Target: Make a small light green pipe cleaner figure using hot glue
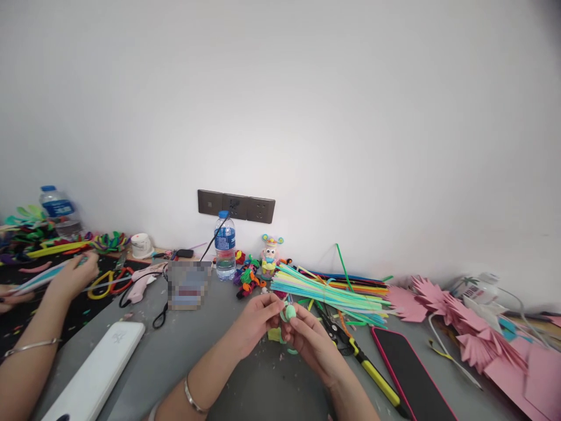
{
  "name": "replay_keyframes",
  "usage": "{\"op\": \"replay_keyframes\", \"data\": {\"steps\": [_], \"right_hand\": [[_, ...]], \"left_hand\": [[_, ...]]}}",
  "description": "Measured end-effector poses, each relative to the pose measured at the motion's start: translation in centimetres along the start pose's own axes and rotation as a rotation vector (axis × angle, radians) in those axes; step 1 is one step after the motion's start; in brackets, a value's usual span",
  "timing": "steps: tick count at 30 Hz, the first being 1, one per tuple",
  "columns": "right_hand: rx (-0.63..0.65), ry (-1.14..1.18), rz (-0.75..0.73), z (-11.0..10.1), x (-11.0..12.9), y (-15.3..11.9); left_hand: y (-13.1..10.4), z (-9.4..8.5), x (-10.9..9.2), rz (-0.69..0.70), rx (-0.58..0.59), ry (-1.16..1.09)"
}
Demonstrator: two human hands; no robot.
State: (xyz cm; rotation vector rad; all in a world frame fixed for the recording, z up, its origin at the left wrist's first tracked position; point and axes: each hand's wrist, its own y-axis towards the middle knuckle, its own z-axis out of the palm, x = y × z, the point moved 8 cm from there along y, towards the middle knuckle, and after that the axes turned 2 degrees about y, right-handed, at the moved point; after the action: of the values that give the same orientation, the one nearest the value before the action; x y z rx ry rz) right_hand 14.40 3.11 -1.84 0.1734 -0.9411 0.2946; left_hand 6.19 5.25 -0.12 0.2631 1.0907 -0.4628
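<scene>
My left hand (263, 316) and my right hand (309, 339) meet over the grey table, fingertips pinched together. Between them sits a small, rounded mint-green pipe-cleaner piece (290, 312), gripped from both sides. Fingers hide part of it, so its full shape cannot be made out. Just beneath the fingers, a small yellow piece (274, 335) shows on or near the tabletop. Behind my hands lies a bundle of pastel pipe cleaners (324, 292). A little figure (269, 257) with a decorated hat stands by the bundle's left end.
Yellow-handled pliers (372, 374) and a pink-edged phone (414, 374) lie at right, near folded pink paper (473, 327). At left are a white power bank (99, 374), a pink glue gun (142, 286) and a water bottle (225, 248). A co-worker's hand (79, 275) works far left.
</scene>
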Motion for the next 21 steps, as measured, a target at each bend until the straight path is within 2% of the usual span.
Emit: {"op": "replay_keyframes", "data": {"steps": [4,9,13,18,21], "right_hand": [[-0.017,-0.007,-0.015,-0.2,0.0,0.1],[-0.053,0.019,-0.037,-0.8,0.0,0.4],[-0.070,0.027,-0.034,-0.8,0.0,0.5],[-0.041,-0.016,-0.060,-1.1,0.0,0.5],[-0.064,-0.019,-0.061,-1.8,-0.1,0.6]], "left_hand": [[0.0,0.5,-0.2,0.013,0.032,-0.022],[0.0,-0.3,-0.1,0.012,-0.047,0.006],[0.1,-0.2,0.0,0.018,-0.025,-0.003],[0.4,-1.6,0.3,0.015,-0.157,0.055],[0.4,-2.0,0.3,0.016,-0.182,0.129]]}}
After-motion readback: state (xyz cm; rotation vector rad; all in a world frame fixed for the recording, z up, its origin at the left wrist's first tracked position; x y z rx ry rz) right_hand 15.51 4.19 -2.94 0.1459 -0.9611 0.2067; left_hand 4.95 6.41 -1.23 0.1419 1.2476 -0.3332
